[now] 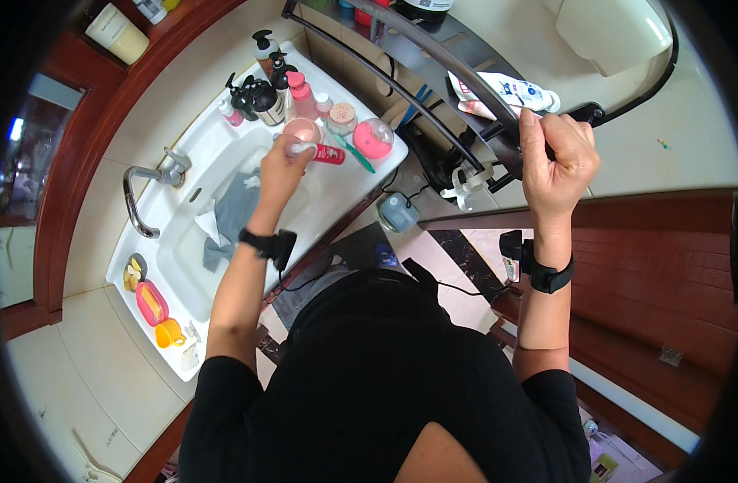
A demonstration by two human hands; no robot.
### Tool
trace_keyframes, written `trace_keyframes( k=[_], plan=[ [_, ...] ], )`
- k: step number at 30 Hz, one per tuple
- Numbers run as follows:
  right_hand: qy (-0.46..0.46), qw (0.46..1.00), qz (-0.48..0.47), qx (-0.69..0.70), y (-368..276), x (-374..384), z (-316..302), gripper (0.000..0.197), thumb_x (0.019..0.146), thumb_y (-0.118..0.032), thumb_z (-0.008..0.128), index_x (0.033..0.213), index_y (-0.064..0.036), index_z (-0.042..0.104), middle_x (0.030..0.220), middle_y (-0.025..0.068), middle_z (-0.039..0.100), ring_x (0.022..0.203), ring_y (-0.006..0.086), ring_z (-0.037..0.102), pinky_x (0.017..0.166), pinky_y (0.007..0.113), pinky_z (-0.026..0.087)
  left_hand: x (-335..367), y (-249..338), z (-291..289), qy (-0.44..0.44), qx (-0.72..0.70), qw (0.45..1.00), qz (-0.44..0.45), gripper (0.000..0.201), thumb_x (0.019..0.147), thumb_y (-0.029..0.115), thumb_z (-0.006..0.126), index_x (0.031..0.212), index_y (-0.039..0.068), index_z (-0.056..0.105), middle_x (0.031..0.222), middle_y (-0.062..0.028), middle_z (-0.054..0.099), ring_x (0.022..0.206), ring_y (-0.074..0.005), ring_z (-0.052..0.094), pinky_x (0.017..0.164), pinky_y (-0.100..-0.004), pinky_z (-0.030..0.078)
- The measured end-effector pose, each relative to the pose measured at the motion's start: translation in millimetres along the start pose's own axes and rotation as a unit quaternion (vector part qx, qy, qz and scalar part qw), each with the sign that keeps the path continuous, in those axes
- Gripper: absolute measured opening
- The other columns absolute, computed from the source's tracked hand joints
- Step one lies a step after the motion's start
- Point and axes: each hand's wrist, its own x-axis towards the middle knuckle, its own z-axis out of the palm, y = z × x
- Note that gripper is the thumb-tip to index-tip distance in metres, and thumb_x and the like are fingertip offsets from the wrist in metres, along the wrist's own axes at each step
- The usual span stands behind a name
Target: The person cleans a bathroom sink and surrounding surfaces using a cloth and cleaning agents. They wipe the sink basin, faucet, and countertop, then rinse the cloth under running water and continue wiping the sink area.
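Over the right end of the white sink [361, 193], my left hand [282, 173] is closed round the pale cap end of a small red bottle [330, 154]. A pink cup [302, 129], a green toothbrush [358, 158], a round pink container [374, 138] and a jar [342, 117] stand or lie close by. Higher up at the right, my right hand [559, 165] is closed round the end of a dark metal wall rack [498, 109]. Behind the rack's bar lies a white tube [514, 92], just beyond my fingers.
Several pump bottles [266, 103] crowd the sink's back corner. A grey cloth [239, 211] lies in the basin below the curved faucet [136, 205]. At the left end are a pink soap dish [152, 303] and a yellow cup [169, 332]. A brown door [651, 282] stands at the right.
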Motion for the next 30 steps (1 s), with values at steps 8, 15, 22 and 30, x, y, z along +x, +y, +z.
trace_keyframes(
  k=[8, 15, 22, 30],
  plan=[
    [0.013, 1.000, -0.003, -0.005, -4.2, 3.0, -1.9, 0.033, 0.074, -0.015, 0.081, 0.056, -0.0106, 0.053, 0.052, 0.0042, 0.047, 0.049, 0.0236, 0.045, 0.057, 0.036, 0.030, -56.2, 117.0, -97.7, -0.054, -0.319, 0.938, 0.128, 0.032, 0.099, 0.014, 0.064, 0.128, 0.004, 0.055, 0.092, -0.0046, 0.067, 0.078, -0.0104, 0.066, 0.074, -0.0242, 0.055],
    [0.061, 0.997, 0.046, 0.032, -7.3, 2.9, 0.0, 0.026, 0.072, -0.015, 0.079, 0.070, -0.0131, 0.053, 0.054, -0.0013, 0.041, 0.052, 0.0202, 0.046, 0.060, 0.035, 0.032, -67.1, 240.0, -108.3, 0.002, -0.296, 0.889, 0.350, 0.037, 0.097, 0.008, 0.065, 0.132, 0.002, 0.053, 0.107, -0.0081, 0.067, 0.085, -0.0117, 0.068, 0.080, -0.0260, 0.056],
    [0.096, 0.994, 0.021, 0.050, -5.1, 0.1, 2.3, 0.021, 0.072, -0.013, 0.076, 0.074, -0.0120, 0.055, 0.060, 0.0009, 0.055, 0.056, 0.0221, 0.054, 0.063, 0.036, 0.035, -18.9, 337.1, -49.2, 0.067, 0.082, 0.853, 0.511, 0.051, 0.092, 0.019, 0.071, 0.140, 0.014, 0.055, 0.098, -0.0138, 0.070, 0.083, -0.0193, 0.069, 0.077, -0.0328, 0.056],
    [0.089, 0.995, 0.013, 0.042, -4.2, -0.8, 2.3, 0.019, 0.072, -0.013, 0.076, 0.073, -0.0119, 0.057, 0.061, 0.0022, 0.056, 0.056, 0.0232, 0.054, 0.062, 0.037, 0.036, 39.3, 352.0, -13.4, 0.077, 0.166, 0.840, 0.511, 0.048, 0.087, 0.020, 0.074, 0.128, 0.005, 0.053, 0.085, -0.0190, 0.071, 0.079, -0.0314, 0.072, 0.073, -0.0404, 0.056]
  ],
)
